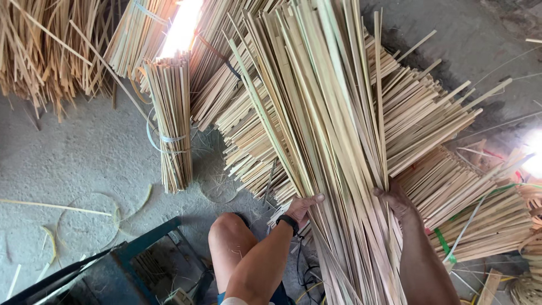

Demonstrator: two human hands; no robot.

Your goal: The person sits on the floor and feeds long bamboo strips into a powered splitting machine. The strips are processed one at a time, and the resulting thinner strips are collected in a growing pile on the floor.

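A thick loose bundle of long pale bamboo strips (327,130) stands tilted up in front of me, fanning out toward the top. My left hand (305,204), with a dark watch on the wrist, grips the bundle's left side low down. My right hand (395,199) clasps its right side at about the same height. My bare knee (228,237) is bent just below the left hand.
Piles of shorter cut bamboo strips (435,124) lie behind and to the right. A tied bundle (171,118) with a pale band lies on the concrete floor (84,158) at left. A dark blue metal frame (135,254) stands at lower left. Green straps (445,245) lie at right.
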